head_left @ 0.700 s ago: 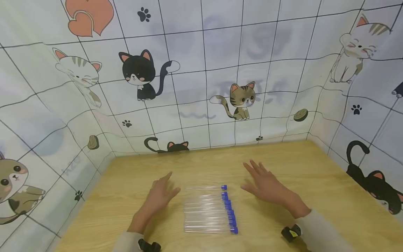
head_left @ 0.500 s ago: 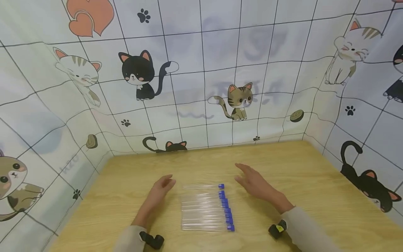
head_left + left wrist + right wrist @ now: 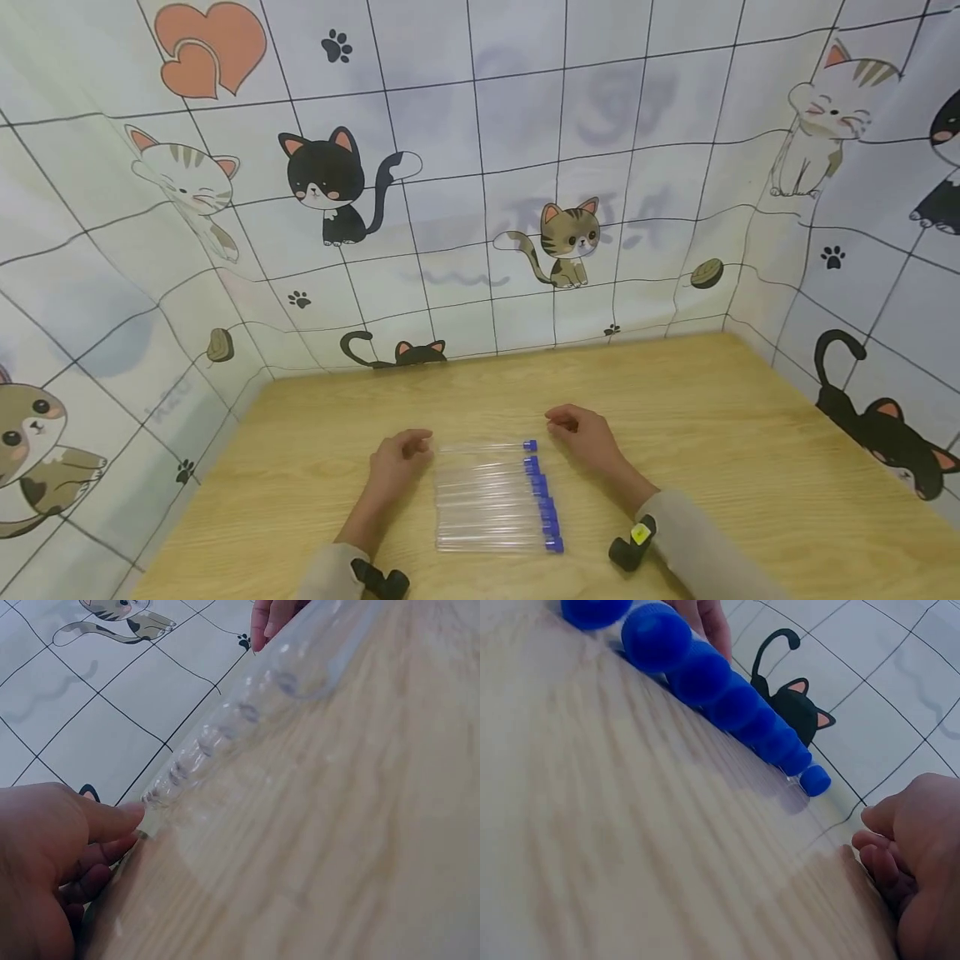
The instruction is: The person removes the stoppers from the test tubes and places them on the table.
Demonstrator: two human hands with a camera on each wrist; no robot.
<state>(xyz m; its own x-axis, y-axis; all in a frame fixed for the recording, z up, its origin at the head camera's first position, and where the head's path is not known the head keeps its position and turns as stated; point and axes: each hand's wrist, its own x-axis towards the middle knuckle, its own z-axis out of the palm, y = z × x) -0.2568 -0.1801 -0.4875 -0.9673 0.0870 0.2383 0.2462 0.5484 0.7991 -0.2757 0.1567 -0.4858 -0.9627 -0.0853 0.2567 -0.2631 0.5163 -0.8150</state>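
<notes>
Several clear plastic test tubes [image 3: 491, 507] with blue caps [image 3: 538, 486] lie side by side on the wooden table, caps to the right. The farthest tube [image 3: 483, 448] sits slightly apart from the rest. My left hand [image 3: 397, 462] is at that tube's capless end; in the left wrist view its thumb [image 3: 120, 819] comes right up to the end, fingers loosely bent below. On the other side, my right hand [image 3: 591, 442] is beside the far blue cap [image 3: 815, 781], a small gap between them. Its fingers bend loosely around nothing.
The wood-grain table [image 3: 675, 400] reaches back to a grid-patterned cloth [image 3: 450, 183] printed with cartoon cats, which hangs behind and on both sides. A black camera [image 3: 381, 579] is strapped at the left wrist, another black camera [image 3: 632, 543] at the right.
Both hands have come inward and lower toward the two ends of the farthest tube. Their spread fingers have drawn together and bent. The tubes keep their places on the table.
</notes>
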